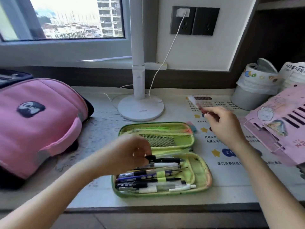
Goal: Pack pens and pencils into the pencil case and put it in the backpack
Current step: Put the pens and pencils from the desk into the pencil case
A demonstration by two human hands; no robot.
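Observation:
A green pencil case [200,172] lies unzipped and spread flat in the middle of the desk. Its near half holds several pens and pencils [153,180] lying side by side. My left hand [130,151] is over the case's left side, fingers pinched on the end of a black pen [165,159] at the top of the row. My right hand [226,124] is raised to the right of the case and grips a blurred reddish pen with a clear cap [197,104]. The pink backpack [38,118] lies on the desk at the left.
A white desk lamp [140,106] with a cable stands just behind the case. A small lined bin [252,90] sits at the back right. A pink cardboard organiser [280,128] lies at the right. A printed mat [231,156] covers the desk there.

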